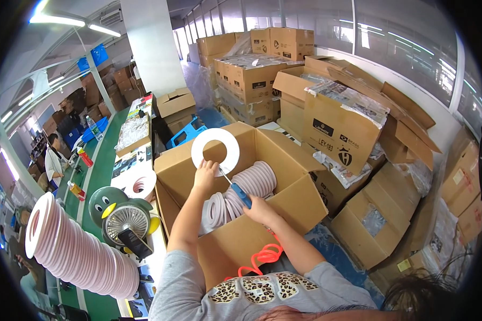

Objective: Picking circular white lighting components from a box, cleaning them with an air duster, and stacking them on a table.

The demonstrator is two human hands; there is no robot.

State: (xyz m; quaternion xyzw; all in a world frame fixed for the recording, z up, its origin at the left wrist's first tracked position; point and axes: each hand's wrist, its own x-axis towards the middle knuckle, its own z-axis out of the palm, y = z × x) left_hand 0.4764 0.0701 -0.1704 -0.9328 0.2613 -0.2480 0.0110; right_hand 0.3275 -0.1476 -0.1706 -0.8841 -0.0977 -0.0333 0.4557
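Observation:
My left hand (206, 174) grips the lower rim of a flat white ring (231, 152), raised upright over an open cardboard box (219, 251). In my right hand (262, 210) is a blue air blow gun (241, 196). Its thin metal nozzle points up and left, with the tip close to the ring's lower edge beside my left fingers. A red coiled hose (265, 255) hangs below my right forearm; where it joins the gun is hidden. Inside the box, rows of similar pale rings (254, 179) lie on their edges, partly covered by my hands and the gun.
A tall leaning stack of pale rings (80, 249) stands left on the green bench (91, 214), near a penguin-shaped fan (124, 222) and a phone (135, 243). Cardboard cartons (343, 128) crowd the right and back. A blue plastic stool (186, 132) sits behind the box.

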